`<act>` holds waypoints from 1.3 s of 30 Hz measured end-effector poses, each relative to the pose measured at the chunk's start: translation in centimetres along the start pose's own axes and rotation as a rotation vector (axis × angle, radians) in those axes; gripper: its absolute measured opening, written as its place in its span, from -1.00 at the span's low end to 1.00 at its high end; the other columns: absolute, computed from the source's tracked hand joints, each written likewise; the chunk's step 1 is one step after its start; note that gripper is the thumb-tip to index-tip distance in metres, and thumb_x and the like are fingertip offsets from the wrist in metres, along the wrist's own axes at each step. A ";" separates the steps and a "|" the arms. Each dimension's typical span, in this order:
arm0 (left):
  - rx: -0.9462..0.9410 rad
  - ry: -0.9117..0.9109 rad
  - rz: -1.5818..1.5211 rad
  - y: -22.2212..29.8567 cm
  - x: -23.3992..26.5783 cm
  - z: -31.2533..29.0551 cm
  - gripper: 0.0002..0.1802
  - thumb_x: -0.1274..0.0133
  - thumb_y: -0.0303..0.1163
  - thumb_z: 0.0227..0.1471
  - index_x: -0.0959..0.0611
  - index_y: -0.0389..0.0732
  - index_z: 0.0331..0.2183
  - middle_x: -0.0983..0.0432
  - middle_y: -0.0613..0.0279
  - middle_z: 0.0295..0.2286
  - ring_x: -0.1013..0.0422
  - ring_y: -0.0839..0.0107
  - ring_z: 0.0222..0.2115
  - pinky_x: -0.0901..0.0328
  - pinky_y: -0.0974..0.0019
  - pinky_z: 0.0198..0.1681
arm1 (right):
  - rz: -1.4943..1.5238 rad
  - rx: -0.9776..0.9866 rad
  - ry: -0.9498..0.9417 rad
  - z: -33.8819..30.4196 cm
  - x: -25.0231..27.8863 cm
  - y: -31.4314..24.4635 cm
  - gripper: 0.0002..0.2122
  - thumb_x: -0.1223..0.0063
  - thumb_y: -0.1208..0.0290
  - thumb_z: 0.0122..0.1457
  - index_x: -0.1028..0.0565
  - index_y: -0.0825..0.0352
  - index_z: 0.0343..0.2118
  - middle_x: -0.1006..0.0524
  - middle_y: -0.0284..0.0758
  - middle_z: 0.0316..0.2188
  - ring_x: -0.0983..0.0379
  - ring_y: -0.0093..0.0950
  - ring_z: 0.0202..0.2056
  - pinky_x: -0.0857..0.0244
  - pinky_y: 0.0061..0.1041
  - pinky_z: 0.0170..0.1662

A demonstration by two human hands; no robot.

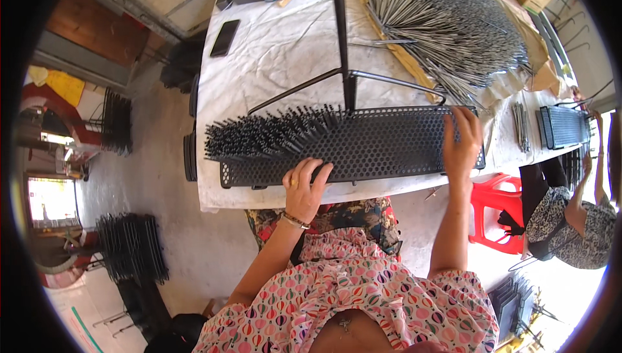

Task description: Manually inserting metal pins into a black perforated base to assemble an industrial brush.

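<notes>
A long black perforated metal panel (pixel 389 142) lies on the white-covered table in front of me. Dense black rods (pixel 272 129) stand and lean in the holes of its left half. The right half shows bare round holes. My left hand (pixel 303 188) is bent over the front edge near the middle, its fingers on the panel beside the rods. My right hand (pixel 461 146) grips the panel's right end, fingers over the top face. Behind the panel rises a black metal post (pixel 345 35) with two slanting arms that reach down toward the panel's back edge.
A big heap of thin metal rods (pixel 447 22) covers the back right of the table. A black phone (pixel 225 37) lies at the back left. A second perforated panel (pixel 567 126) is at the far right, near another person (pixel 567 223) and a red stool (pixel 495 214).
</notes>
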State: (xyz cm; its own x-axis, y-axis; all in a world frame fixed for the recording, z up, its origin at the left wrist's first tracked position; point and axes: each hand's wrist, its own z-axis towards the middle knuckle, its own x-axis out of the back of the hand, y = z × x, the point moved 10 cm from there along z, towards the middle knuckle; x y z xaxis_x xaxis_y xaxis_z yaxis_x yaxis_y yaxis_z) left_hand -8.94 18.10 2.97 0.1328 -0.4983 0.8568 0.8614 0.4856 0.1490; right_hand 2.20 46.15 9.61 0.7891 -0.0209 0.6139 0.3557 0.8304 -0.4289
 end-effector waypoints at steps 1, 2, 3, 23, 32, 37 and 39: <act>0.001 -0.005 -0.003 -0.1 -0.2 0.1 -0.40 -0.29 -0.35 -0.30 -0.48 0.05 -0.11 -0.30 0.36 -0.15 -0.25 0.37 -0.06 -0.05 0.22 -0.07 | -0.206 -0.023 -0.010 -0.6 0.8 2.4 -0.78 -0.10 0.43 0.06 -0.51 0.34 -0.21 -0.48 -0.23 -0.23 -0.36 -0.24 -0.17 -0.18 -0.33 -0.08; 0.001 -0.011 -0.009 -0.2 -0.4 0.4 -0.39 -0.29 -0.36 -0.32 -0.48 0.06 -0.11 -0.30 0.36 -0.15 -0.25 0.38 -0.06 -0.05 0.22 -0.08 | -0.302 -0.076 -0.025 -1.3 1.5 4.6 -0.76 -0.07 0.39 0.08 -0.50 0.33 -0.19 -0.46 -0.21 -0.20 -0.35 -0.22 -0.16 -0.18 -0.32 -0.07; 0.013 -0.024 -0.016 -0.3 -0.5 0.9 -0.38 -0.29 -0.36 -0.35 -0.49 0.06 -0.12 -0.30 0.37 -0.16 -0.25 0.38 -0.06 -0.05 0.22 -0.08 | -0.395 -0.131 -0.041 -2.1 1.9 6.6 -0.74 -0.05 0.35 0.10 -0.49 0.33 -0.17 -0.45 -0.20 -0.17 -0.35 -0.20 -0.15 -0.18 -0.32 -0.07; -0.261 -0.167 -0.501 10.5 0.4 23.5 -0.69 -0.10 -0.53 -0.16 -0.50 -0.28 -0.25 -0.38 0.05 -0.28 -0.34 0.12 -0.20 -0.25 0.24 -0.11 | -0.226 -0.433 0.002 -2.2 0.1 9.9 -0.69 -0.06 0.31 0.08 -0.45 0.31 -0.12 -0.40 -0.03 -0.08 -0.35 -0.07 -0.10 -0.25 -0.25 -0.07; -0.460 -0.630 0.338 17.6 -24.0 33.8 -0.10 -0.40 -0.09 -0.47 -0.37 -0.20 -0.06 -0.27 0.18 -0.09 -0.17 0.23 0.02 -0.10 0.12 -0.02 | -0.178 -0.425 0.053 -2.0 0.2 9.3 -0.72 -0.10 0.36 0.03 -0.47 0.33 -0.18 -0.42 -0.08 -0.11 -0.39 -0.13 -0.16 -0.29 -0.28 -0.13; -0.562 -0.638 0.350 19.6 -26.2 33.5 0.05 -0.41 0.07 -0.60 -0.35 -0.27 -0.08 -0.25 0.15 -0.11 -0.18 0.26 -0.01 -0.08 0.19 -0.03 | -0.183 -0.422 0.068 -2.0 0.5 9.7 -0.72 -0.11 0.37 0.02 -0.47 0.34 -0.19 -0.42 -0.08 -0.11 -0.40 -0.14 -0.18 -0.30 -0.29 -0.15; -0.611 -0.608 0.400 19.6 -26.6 33.6 0.04 -0.41 0.09 -0.61 -0.36 -0.28 -0.09 -0.26 0.16 -0.13 -0.19 0.27 -0.03 -0.07 0.22 -0.03 | -0.187 -0.406 0.064 -1.9 0.3 9.4 -0.71 -0.12 0.38 0.01 -0.46 0.34 -0.19 -0.42 -0.09 -0.11 -0.41 -0.15 -0.19 -0.30 -0.29 -0.17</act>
State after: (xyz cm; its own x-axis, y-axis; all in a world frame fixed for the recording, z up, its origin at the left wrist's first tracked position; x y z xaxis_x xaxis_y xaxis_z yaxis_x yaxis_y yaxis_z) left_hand -12.08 64.94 -0.29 0.3437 0.1667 0.9242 0.9377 -0.0068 -0.3475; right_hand 6.67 52.90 4.52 0.7174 -0.1947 0.6689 0.6526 0.5238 -0.5475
